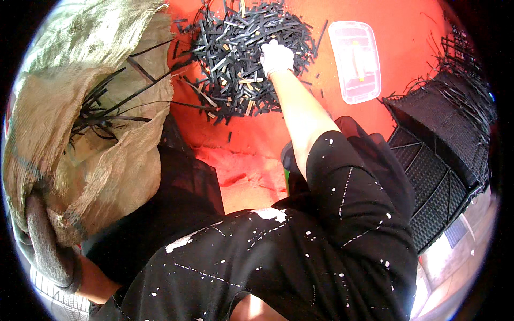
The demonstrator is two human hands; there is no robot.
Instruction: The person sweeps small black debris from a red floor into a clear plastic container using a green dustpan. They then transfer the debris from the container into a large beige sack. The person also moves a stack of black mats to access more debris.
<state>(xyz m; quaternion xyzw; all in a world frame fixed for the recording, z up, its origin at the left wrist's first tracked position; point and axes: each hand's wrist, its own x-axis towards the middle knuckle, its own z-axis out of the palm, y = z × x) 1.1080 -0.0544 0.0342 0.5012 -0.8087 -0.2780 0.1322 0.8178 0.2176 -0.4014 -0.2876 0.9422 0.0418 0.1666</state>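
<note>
My right hand (277, 58), in a white glove, reaches into a pile of short black strips (243, 40) on the red floor. Its fingers are curled down among the pieces, and what lies under them is partly hidden. Some of the strips show pale, wood-coloured faces. At the lower left, my left hand (48, 241) wears a grey glove and is closed at the edge of a tan woven sack (126, 176); its fingertips are partly hidden by the cloth. Long thin black strips (107, 115) stick out of the sack's mouth toward the pile.
A clear plastic lid or shallow box (356, 61) with yellow marks lies right of the pile. At the far right stands a large black woven basket-like piece (441, 155) with loose strip ends. My legs in dark trousers flank the red floor covering (241, 166).
</note>
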